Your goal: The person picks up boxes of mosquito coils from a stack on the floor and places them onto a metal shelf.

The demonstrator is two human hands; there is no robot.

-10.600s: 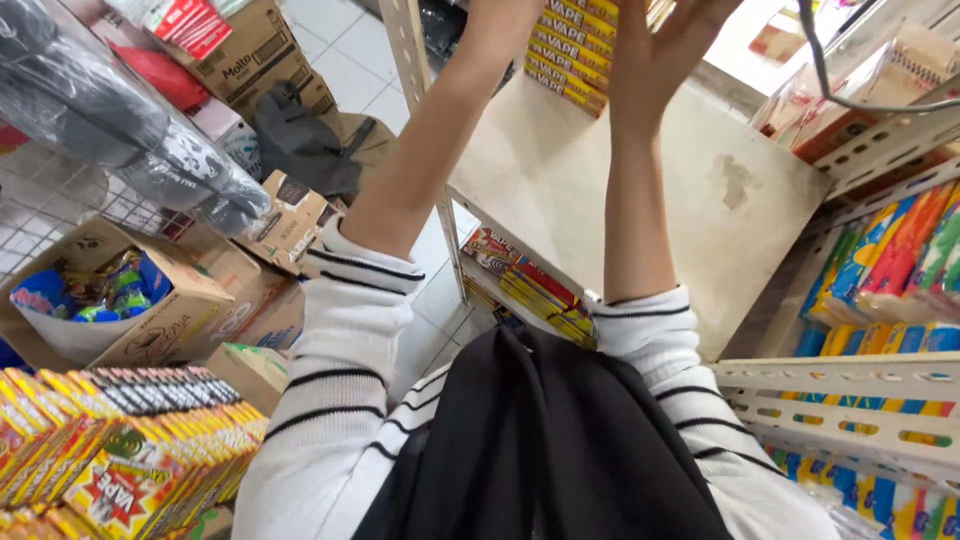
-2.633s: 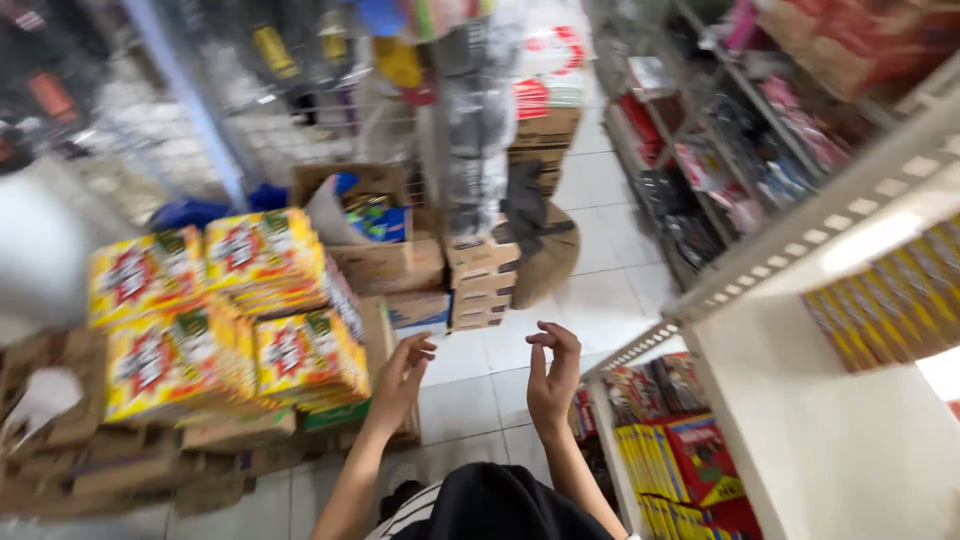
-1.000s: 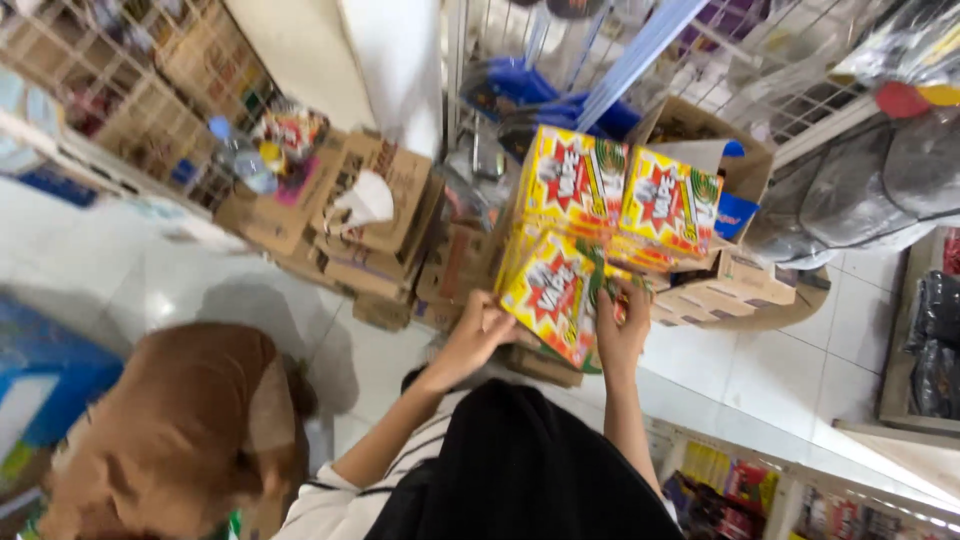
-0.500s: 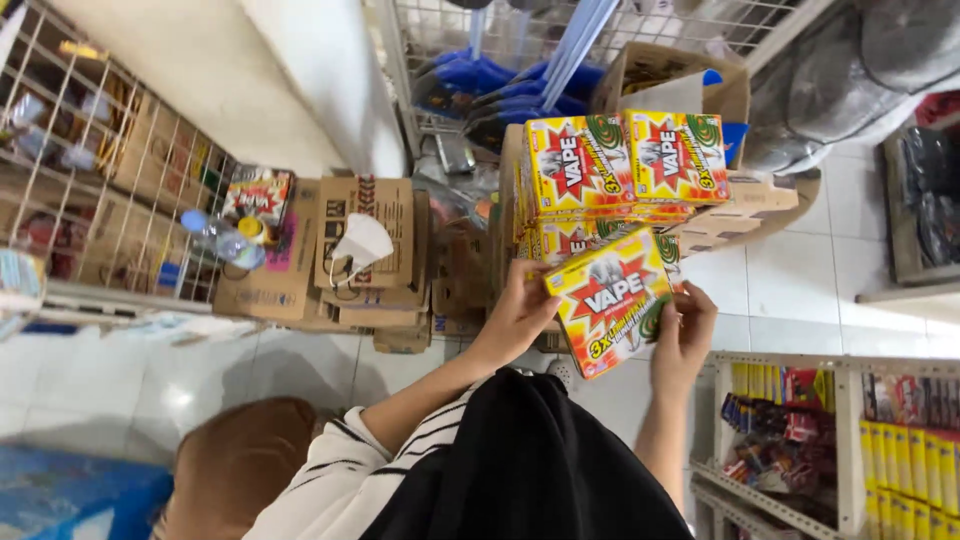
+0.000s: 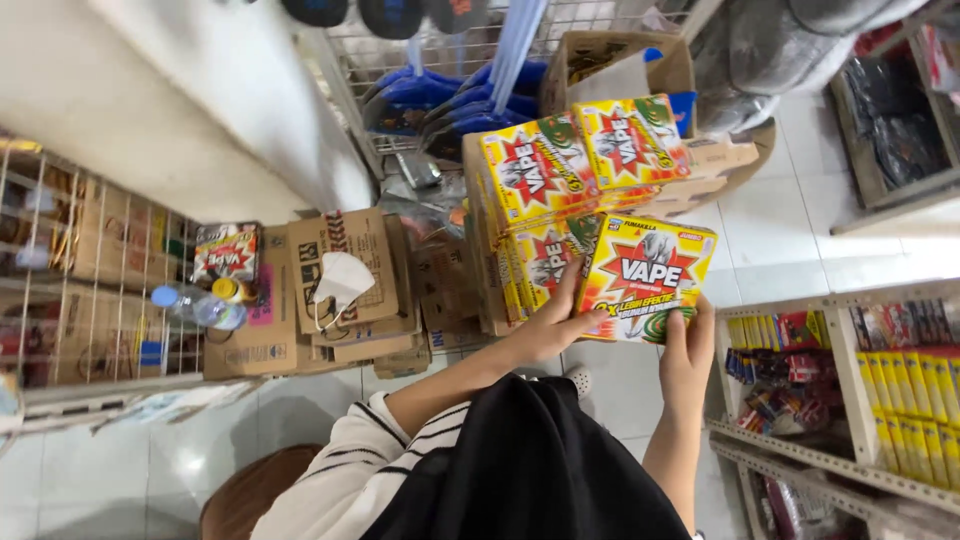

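Around the stack of yellow-and-red printed cardboard packs (image 5: 570, 190), room only on the near side: bare white floor tile (image 5: 770, 235) to its right, up to the white metal shelf rack of yellow packets (image 5: 860, 390). Hemmed in behind by an open brown carton (image 5: 610, 60) and blue plastic hangers (image 5: 440, 95). Blocked to the left by flattened brown cardboard boxes (image 5: 330, 290) topped with a white face mask (image 5: 340, 280), then a wire rack (image 5: 90, 270).

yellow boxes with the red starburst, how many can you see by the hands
4: one held between left hand and right hand, the held box; two on top of the stack; one beneath. More may be hidden.
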